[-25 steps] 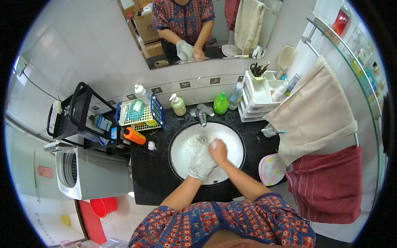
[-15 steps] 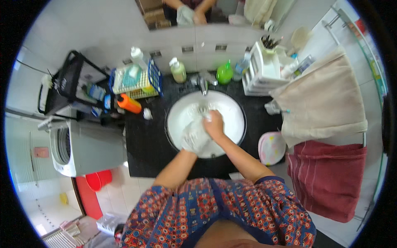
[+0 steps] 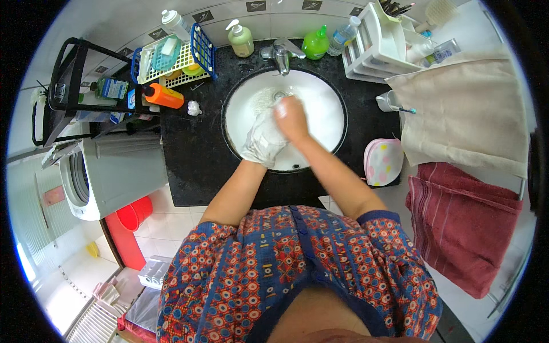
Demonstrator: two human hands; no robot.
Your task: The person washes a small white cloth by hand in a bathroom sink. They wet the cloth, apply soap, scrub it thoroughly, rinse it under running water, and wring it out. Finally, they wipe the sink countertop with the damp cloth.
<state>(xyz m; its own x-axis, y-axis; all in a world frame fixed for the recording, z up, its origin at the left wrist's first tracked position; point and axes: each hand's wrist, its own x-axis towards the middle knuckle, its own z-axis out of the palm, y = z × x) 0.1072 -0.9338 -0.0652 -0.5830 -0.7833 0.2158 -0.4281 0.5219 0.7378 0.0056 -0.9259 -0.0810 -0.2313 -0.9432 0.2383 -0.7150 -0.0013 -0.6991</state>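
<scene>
A wet white cloth is draped over my left hand inside the round white sink. It hides the fingers; only the wrist comes out below it. My right hand, slightly blurred, is closed against the cloth's upper right side, with a bit of white at its fingers. Whether that white is cloth or foam is unclear. Both hands are low in the bowl, below the chrome faucet. Whitish, foamy-looking water lies around the drain beyond them.
Behind the sink stand a pump bottle, a green bottle and a white drawer unit. An orange bottle lies left on the black counter. Right are a cup, a dotted pouch and hanging towels.
The view has tilted downward, so the mirror is gone and the sink sits higher in the picture. My hands stay together in the sink with the cloth; my right hand has shifted slightly.
</scene>
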